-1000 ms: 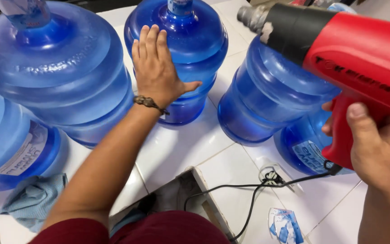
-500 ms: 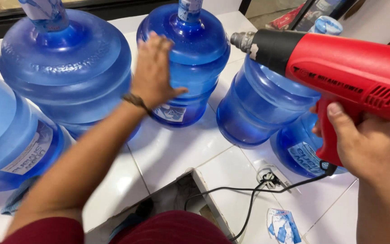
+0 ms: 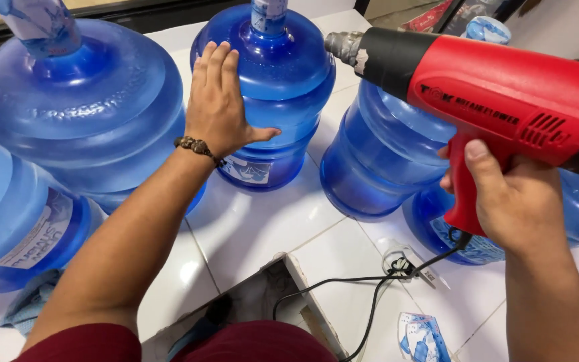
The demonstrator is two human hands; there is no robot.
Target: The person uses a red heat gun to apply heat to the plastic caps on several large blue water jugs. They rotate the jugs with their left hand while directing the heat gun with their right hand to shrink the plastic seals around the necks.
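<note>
Head view: left hand (image 3: 221, 107) lies flat and open on the middle water jug (image 3: 266, 94), right hand (image 3: 504, 194) grips the red heat gun (image 3: 490, 94), whose nozzle, held too close, could scorch the plastic.

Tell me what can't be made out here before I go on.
Head view only:
- Right jug: its neck is hidden behind the heat gun.
- Heat gun trigger: covered by the right hand.
- Cord: its far end runs off the bottom edge.
- Left hand on the middle jug: palm contact is hidden.
</note>
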